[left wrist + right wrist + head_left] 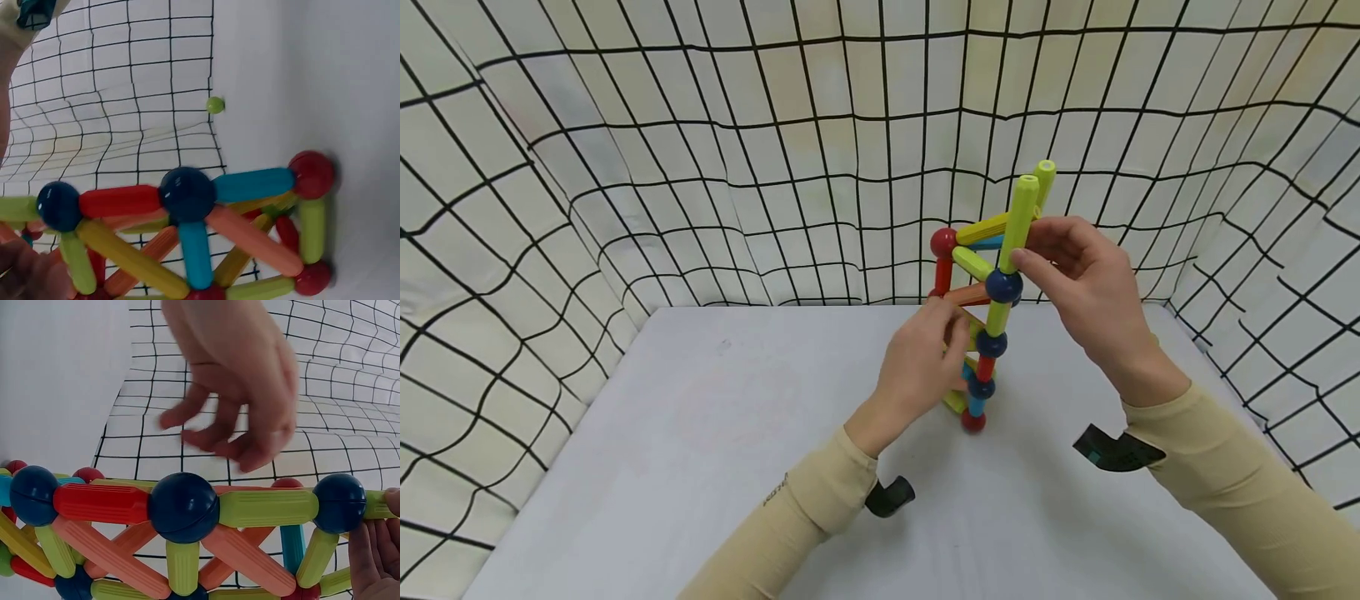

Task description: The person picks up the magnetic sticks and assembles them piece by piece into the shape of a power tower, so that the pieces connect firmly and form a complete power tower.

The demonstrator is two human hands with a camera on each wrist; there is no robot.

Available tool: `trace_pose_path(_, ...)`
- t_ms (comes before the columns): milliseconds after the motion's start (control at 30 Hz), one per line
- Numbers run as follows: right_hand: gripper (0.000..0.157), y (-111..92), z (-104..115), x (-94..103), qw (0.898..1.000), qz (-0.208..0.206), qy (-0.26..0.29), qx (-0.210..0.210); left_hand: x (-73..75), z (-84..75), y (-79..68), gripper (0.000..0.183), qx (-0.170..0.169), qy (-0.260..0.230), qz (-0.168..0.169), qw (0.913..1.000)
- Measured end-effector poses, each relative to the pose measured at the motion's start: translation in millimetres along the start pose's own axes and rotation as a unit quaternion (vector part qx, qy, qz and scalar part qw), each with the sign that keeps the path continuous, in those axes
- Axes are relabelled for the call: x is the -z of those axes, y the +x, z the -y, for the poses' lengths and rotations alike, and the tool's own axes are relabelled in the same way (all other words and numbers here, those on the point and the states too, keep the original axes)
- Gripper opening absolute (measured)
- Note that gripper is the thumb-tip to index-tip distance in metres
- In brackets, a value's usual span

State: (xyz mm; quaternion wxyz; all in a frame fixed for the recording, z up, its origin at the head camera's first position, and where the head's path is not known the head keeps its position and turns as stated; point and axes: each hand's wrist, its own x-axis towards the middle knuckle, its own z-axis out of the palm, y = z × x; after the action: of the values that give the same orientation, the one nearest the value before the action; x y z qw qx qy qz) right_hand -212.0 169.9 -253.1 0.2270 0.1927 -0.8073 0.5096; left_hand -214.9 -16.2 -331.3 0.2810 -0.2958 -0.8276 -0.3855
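A tall tower of magnetic sticks and balls (pixel 990 342) stands upright on the white table, its red, blue, yellow, orange and lime sticks joined at red and dark blue balls. Near its top, my right hand (pixel 1086 271) pinches an upright lime stick (pixel 1019 225) just above a dark blue ball (pixel 1004 286). My left hand (pixel 917 362) is beside the tower's middle, overlapping it in the head view. In the right wrist view that left hand (pixel 240 394) has its fingers loosely bent, holding nothing. Right-hand fingers (pixel 372 550) show at that view's edge.
A white table (pixel 715 433) lies under the tower. Black netting (pixel 760 167) over pale walls rises at the back and both sides. A small green ball (pixel 215 105) sits by the net at the table's edge. Dark devices hang at both sleeves.
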Motion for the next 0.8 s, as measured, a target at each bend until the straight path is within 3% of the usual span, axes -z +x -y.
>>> trace_pose_path(100,0.035,0.0,-0.2,0.3,1.000,0.002,-0.008,-0.005,10.0,3.9,20.0,0.012,-0.022,-0.013,-0.078,0.9966)
trace_pose_path(167,0.035,-0.2,-0.9,0.1,1.000,0.004,-0.007,-0.006,17.7,6.9,36.7,0.013,-0.043,-0.021,-0.093,0.9945)
trace_pose_path(333,0.035,-1.6,-2.2,0.2,1.000,0.007,0.002,-0.010,31.2,11.4,71.3,0.035,-0.066,0.025,-0.019,0.9973)
trace_pose_path(533,0.035,-2.3,-2.6,-0.8,1.000,0.007,0.007,-0.015,34.2,9.1,88.8,0.036,-0.056,0.062,0.040,0.9957)
trace_pose_path(633,0.035,-2.5,-3.0,-1.2,1.000,0.008,0.010,-0.017,32.7,10.3,90.7,0.032,-0.050,0.041,0.042,0.9970)
trace_pose_path(800,0.035,-2.6,-3.7,-2.3,1.000,0.007,0.018,-0.024,30.3,19.0,89.9,0.031,-0.018,-0.045,0.005,0.9988)
